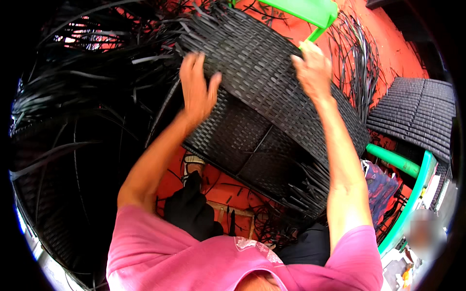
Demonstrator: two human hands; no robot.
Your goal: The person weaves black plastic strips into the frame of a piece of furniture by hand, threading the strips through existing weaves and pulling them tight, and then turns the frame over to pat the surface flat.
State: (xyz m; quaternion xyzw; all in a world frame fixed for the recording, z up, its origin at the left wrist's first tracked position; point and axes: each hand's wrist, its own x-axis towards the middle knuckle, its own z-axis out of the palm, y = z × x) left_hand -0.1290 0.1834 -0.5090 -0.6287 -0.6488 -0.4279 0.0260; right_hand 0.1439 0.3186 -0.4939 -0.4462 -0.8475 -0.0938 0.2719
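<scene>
A black woven wicker piece (267, 63) slants across in front of me, with loose strip ends fringing its upper left and lower right. My left hand (198, 89) lies against its left part, thumb spread away from the fingers, slightly blurred. At the far right edge, my right hand (314, 72) has its thumb on the weave and its fingers bent over the rim, gripping it. Below the slanting band opens a darker woven hollow (247, 136) of the same piece. What the fingertips do beyond the rim is hidden.
Long loose black strips (68, 92) heap up at left. A bright green plastic stool (306, 12) stands beyond the weave. Another woven black piece (417, 109) and a green curved frame (403, 208) are at right. Strip scraps litter the red floor (228, 194).
</scene>
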